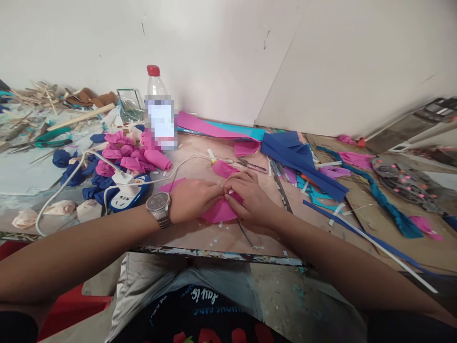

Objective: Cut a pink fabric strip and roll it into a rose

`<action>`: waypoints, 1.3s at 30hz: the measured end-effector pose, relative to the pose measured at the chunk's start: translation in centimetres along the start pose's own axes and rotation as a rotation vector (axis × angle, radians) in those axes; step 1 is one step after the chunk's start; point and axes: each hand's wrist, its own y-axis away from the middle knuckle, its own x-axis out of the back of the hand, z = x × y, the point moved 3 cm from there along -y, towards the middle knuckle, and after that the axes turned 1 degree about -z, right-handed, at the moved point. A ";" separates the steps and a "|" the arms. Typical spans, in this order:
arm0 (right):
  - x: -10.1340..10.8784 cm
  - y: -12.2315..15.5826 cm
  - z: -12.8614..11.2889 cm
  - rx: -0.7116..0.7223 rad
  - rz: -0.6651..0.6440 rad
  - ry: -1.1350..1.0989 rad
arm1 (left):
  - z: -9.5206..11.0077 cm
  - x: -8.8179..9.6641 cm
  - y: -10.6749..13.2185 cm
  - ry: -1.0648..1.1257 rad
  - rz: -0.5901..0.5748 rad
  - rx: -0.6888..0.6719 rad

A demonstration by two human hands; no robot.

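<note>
At the middle of the table [185, 236], close to its near edge, a rounded pink piece [218, 213] of thin sheet lies flat on the bare top, and both hands are closed on it. The left hand [194, 199], with a metal watch [159, 208] on its wrist, and the right hand [251, 200] meet fingertip to fingertip over the piece's upper edge, each pinching it, so the hands touch one another. Most of the piece shows in the gap beneath the knuckles. Just beyond the fingers lies a smaller pink scrap [224, 169], and beside it a pair of scissors [252, 166]. To the left a blue and white power strip [125, 194] sits with a white plug in it, its white cable [60, 190] looping toward the table's edge. Behind the strip are a heap of pink rolls [130, 153] and a cluster of dark blue rolls [93, 183]. Nearer the edge lie some cream roses [60, 208]. A clear bottle [157, 90] with a red cap stands near the wall. Further left lie green-handled pliers [52, 137] and a pile of wooden sticks [37, 95]. To the right, folded blue sheets [303, 159] overlap one another, and past them a teal braid [387, 202] runs across the board — well apart from the hands.
</note>
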 end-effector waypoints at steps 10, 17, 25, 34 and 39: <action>-0.1 0.0 0.5 0.025 0.043 -0.035 | 0.3 0.0 -0.3 0.002 -0.092 0.094; -0.3 0.0 0.5 0.019 0.036 -0.029 | -0.3 -0.4 -0.1 0.098 -0.035 0.120; 0.0 0.1 0.4 0.040 0.029 -0.039 | -0.6 -0.3 0.1 0.226 -0.029 0.120; 0.0 0.1 0.5 0.047 0.032 -0.010 | -0.9 -0.1 0.2 0.391 -0.048 0.141; 0.3 0.3 0.6 0.049 0.063 -0.068 | -1.4 0.0 0.0 0.501 -0.048 0.134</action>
